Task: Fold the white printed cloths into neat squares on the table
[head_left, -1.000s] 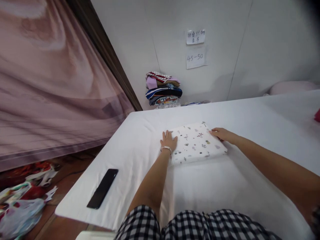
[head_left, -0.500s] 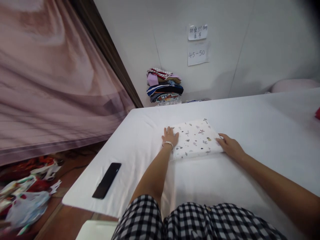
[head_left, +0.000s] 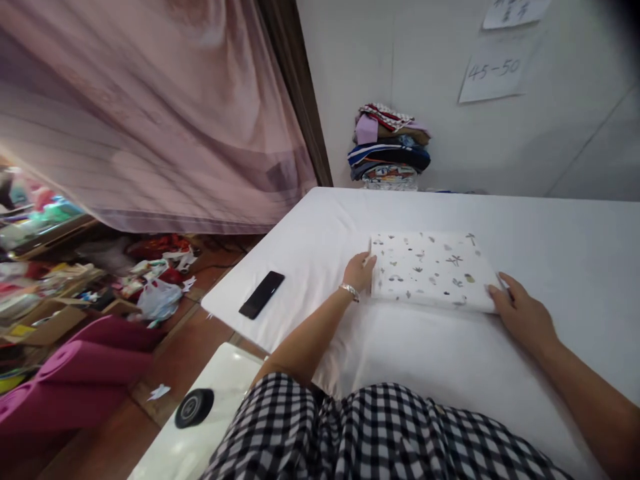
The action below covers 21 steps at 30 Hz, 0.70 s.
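A folded white cloth [head_left: 425, 270] with small grey, brown and yellow prints lies on the white-covered table [head_left: 430, 353]. My left hand [head_left: 360, 272], a bracelet on its wrist, grips the cloth's left edge, thumb on top and the other fingers mostly hidden. At the opposite edge, my right hand [head_left: 527, 313] pinches the right side near the front corner, its thumb above the fabric. Between the hands the cloth looks flat and rectangular.
A black phone [head_left: 262, 295] lies on the table's left part. Behind the far edge rises a stack of folded fabrics [head_left: 390, 150]. A pink curtain [head_left: 210, 120] hangs at left, above pink rolls [head_left: 95, 363] and clutter. A white surface with a black disc [head_left: 195, 408] stands lower left.
The view has swung left. My left hand has gone from lying flat on the cloth to gripping its left edge. My right hand still holds the right edge.
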### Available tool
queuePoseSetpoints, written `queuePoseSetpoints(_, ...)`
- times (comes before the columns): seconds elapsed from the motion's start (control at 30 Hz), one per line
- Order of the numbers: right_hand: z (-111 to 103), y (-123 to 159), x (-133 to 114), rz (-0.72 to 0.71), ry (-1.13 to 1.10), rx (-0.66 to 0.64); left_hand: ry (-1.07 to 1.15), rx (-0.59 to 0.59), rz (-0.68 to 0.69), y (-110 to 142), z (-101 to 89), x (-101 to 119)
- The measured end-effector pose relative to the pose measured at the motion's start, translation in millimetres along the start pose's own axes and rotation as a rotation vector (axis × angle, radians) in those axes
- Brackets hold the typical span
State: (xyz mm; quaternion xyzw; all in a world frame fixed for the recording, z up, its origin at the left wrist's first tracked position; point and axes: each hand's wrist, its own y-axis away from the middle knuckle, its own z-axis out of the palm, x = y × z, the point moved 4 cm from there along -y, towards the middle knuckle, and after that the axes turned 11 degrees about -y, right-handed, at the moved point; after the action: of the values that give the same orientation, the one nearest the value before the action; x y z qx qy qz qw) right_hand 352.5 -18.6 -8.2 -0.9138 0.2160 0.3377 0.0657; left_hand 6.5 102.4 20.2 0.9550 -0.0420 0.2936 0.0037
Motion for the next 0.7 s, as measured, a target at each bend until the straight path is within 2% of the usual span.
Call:
queuePoseSetpoints(0.1, 0, -1, -2, 0.022, 0.058, -0.02, 0.063, 0.118, -0.082, 35, 3.3, -12)
queuePoseSetpoints(0.27, 2, 0, -3, 0.02, 0.114, -0.036, -0.017, 0.11, -0.108, 66, 13.7, -13)
queuePoseSetpoints(0.47, 5, -1, -3, -0.018, 0.163, -0.053, -0.18, 0.106, 0.025, 65, 18.7, -9)
queuePoseSetpoints(0.7, 9, 2, -3, -0.042, 0.161, -0.076, -0.234, 0.108, 0.038, 59, 17.3, -17)
